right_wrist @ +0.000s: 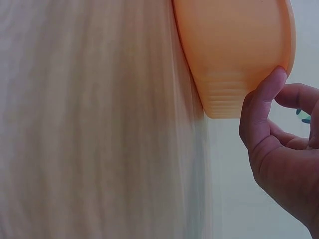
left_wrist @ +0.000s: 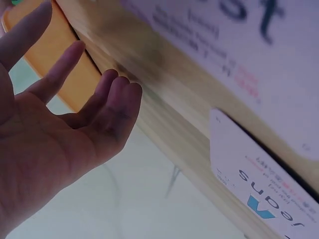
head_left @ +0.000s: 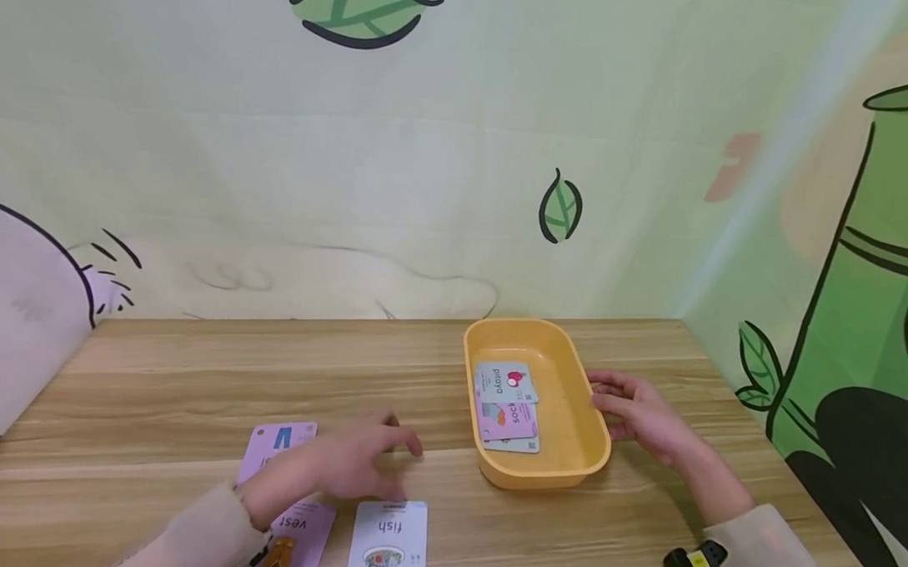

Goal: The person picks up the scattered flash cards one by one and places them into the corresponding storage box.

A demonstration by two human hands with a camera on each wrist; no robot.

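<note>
My left hand [head_left: 355, 458] hovers above the table just beyond a white "fish" card [head_left: 388, 546], palm down and fingers loosely spread, holding nothing. Under its forearm lie a purple "vest" card [head_left: 307, 543] and a purple card with blue jeans [head_left: 282, 437], its word "jeans" readable in the left wrist view. With thumb and fingertips, my right hand [head_left: 642, 414] touches the right side of a yellow plastic tray [head_left: 570, 388]. Inside the tray, a "pitaya" card [head_left: 495, 378] overlaps a purple "sock" card [head_left: 492, 430], and another card [head_left: 525, 445] shows beneath.
The wooden table [head_left: 202, 367] runs back to a wall hanging [head_left: 420, 176] printed with leaves and bamboo. The tray stands near the table's back edge, right of the loose cards. A dark wrist strap [head_left: 695, 559] sits on the right sleeve.
</note>
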